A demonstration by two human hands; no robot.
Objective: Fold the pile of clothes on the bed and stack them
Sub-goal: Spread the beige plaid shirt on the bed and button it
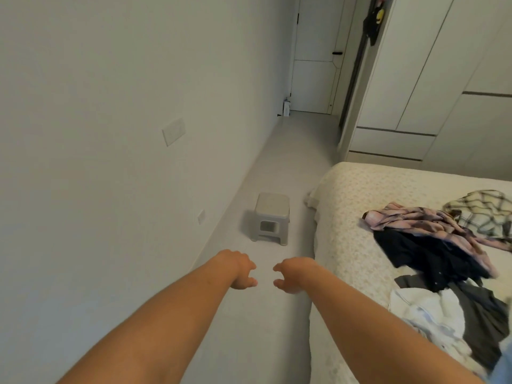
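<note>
a plain white wall (97,134) fills my left side, with a pale switch plate (173,131) on it and a smaller outlet plate (201,216) low down. a narrow strip of light grey floor (291,151) runs along the wall, away from me toward a white door (314,79) at the far end, where a small white thing that i cannot make out stands against the wall. a small grey plastic stool (271,218) stands on the floor between the wall and the bed, just ahead of my hands.

my 2 bare arms reach forward over the floor. my left hand (240,270) and my right hand (294,275) hang side by side, near each other but apart, fingers loosely curled inward toward one another, holding nothing and touching nothing.

to the right, the bed (360,189) carries a cream, speckled cover, and white wardrobe doors (432,79) rise beyond it, with something dark hanging at their upper left edge.

the pile of clothes (448,259) lies unfolded on the bed, well right of my hands. its long axis runs from the far right of the bed toward me: a cream plaid piece (482,214) farthest, a pink plaid shirt (424,220) beside it, a dark navy garment (426,253) below that, then a grey piece (482,322) and a white one (426,311) nearest me. all are crumpled and overlapping.
</note>
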